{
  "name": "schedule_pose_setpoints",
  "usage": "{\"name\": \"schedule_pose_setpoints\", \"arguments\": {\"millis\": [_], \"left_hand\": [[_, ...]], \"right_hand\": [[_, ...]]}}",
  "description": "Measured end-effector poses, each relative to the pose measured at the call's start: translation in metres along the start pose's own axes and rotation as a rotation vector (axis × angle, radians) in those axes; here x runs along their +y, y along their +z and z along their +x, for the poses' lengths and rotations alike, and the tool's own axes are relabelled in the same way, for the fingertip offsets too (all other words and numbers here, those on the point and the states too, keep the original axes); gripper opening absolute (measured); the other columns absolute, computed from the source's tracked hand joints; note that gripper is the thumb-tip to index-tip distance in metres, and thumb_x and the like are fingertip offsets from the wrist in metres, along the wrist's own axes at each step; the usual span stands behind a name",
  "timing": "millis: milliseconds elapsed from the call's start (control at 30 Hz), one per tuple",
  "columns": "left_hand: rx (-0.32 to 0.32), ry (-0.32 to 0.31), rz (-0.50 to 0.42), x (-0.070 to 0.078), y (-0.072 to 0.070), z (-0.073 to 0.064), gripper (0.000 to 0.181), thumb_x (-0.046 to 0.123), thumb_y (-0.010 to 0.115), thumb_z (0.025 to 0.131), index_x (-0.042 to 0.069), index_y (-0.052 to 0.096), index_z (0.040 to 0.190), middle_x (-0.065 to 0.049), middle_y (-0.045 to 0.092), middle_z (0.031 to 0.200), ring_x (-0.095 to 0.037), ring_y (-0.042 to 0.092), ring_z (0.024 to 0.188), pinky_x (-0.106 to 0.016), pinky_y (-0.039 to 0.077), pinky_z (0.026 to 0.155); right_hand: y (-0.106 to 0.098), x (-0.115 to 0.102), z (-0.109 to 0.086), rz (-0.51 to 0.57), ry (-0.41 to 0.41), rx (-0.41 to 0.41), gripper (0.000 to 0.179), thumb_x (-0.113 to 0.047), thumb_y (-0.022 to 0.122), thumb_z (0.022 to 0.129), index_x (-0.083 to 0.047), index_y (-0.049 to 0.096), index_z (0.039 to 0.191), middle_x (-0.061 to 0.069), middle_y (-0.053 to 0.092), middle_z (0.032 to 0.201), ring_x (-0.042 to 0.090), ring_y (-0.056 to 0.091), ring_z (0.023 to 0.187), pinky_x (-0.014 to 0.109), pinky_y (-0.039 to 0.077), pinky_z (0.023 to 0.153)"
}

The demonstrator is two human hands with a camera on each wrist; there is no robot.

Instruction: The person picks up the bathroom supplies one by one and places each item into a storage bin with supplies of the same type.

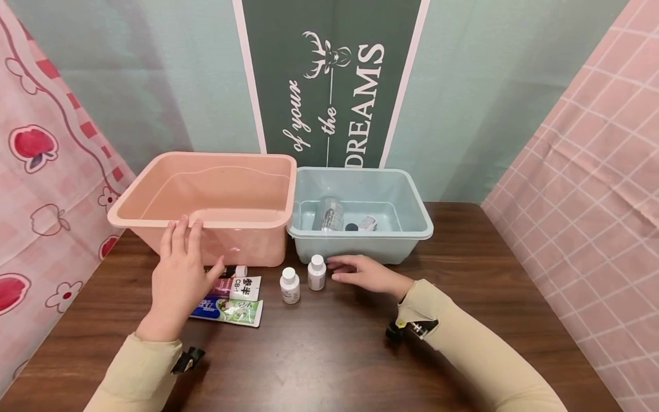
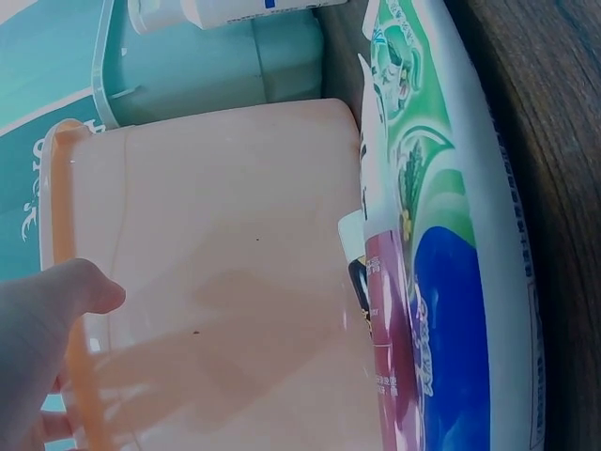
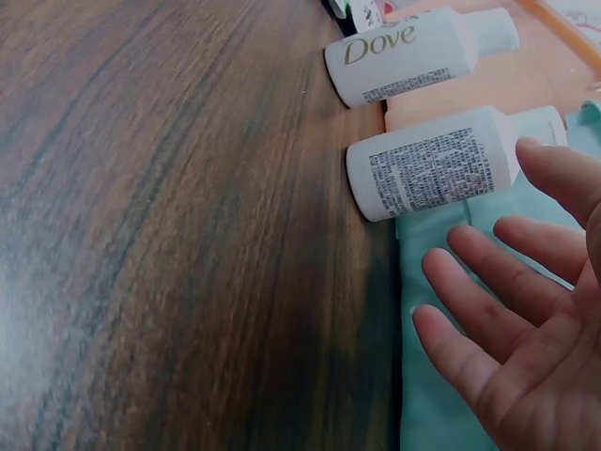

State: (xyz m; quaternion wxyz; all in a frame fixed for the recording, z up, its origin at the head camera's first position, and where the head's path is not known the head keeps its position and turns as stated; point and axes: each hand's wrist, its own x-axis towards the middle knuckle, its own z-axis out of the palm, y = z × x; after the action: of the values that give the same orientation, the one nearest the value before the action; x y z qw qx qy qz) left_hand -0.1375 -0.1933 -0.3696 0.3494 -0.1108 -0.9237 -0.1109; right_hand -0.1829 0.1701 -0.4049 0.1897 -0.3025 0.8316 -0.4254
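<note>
My left hand [image 1: 177, 280] reaches up to the front rim of the pink plastic basin [image 1: 247, 246], fingers extended and thumb spread away; whether it touches the rim I cannot tell. Below that hand lie several squeeze tubes, the front one a green-and-blue tube [image 1: 239, 313], with a red-and-white tube [image 1: 244, 288] behind it. My right hand [image 1: 368, 274] is just right of a small white bottle [image 1: 317, 277], its fingers loosely bent around nothing. To that bottle's left stands another white bottle [image 1: 290, 290], lettered "Dove" in the right wrist view. Both bottles are upright and capped.
Right of the pink basin is a blue basin [image 1: 360, 252], holding a clear bottle [image 1: 330, 214] and a small dark-capped bottle [image 1: 366, 223]. Both basins stand at the back of the brown wooden table [image 1: 319, 366]. Curtains hang behind and on both sides.
</note>
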Motion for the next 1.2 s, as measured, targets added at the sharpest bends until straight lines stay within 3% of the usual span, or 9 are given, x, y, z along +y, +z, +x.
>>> {"name": "schedule_pose_setpoints", "arguments": {"millis": [300,700,1200], "left_hand": [[0.004,0.001,-0.002,-0.001,0.002,0.001,0.079,0.027,0.072,0.069,-0.003,0.039,0.134,-0.03,0.037,0.134,-0.048,0.031,0.126,-0.064,0.047,0.061],[0.005,0.0,-0.006,-0.001,0.003,0.0,0.079,0.028,0.072,0.069,-0.003,0.039,0.134,-0.031,0.038,0.134,-0.048,0.031,0.126,-0.065,0.047,0.066],[-0.004,-0.004,-0.006,0.0,0.001,0.0,0.078,0.028,0.072,0.069,-0.004,0.039,0.133,-0.032,0.037,0.133,-0.049,0.031,0.125,-0.064,0.047,0.066]], "right_hand": [[0.007,0.0,0.009,0.082,-0.021,0.015,0.051,-0.014,0.063,0.089,0.005,0.045,0.134,0.017,0.053,0.129,0.026,0.057,0.112,0.03,0.044,0.095],[0.018,0.001,0.02,0.063,-0.015,0.033,0.059,-0.014,0.07,0.083,0.004,0.045,0.133,0.016,0.053,0.129,0.026,0.053,0.116,0.037,0.045,0.094],[0.035,0.004,0.026,0.036,-0.04,0.112,0.044,-0.008,0.072,0.08,0.0,0.055,0.12,0.008,0.061,0.109,0.017,0.056,0.105,0.029,0.044,0.092]]}}
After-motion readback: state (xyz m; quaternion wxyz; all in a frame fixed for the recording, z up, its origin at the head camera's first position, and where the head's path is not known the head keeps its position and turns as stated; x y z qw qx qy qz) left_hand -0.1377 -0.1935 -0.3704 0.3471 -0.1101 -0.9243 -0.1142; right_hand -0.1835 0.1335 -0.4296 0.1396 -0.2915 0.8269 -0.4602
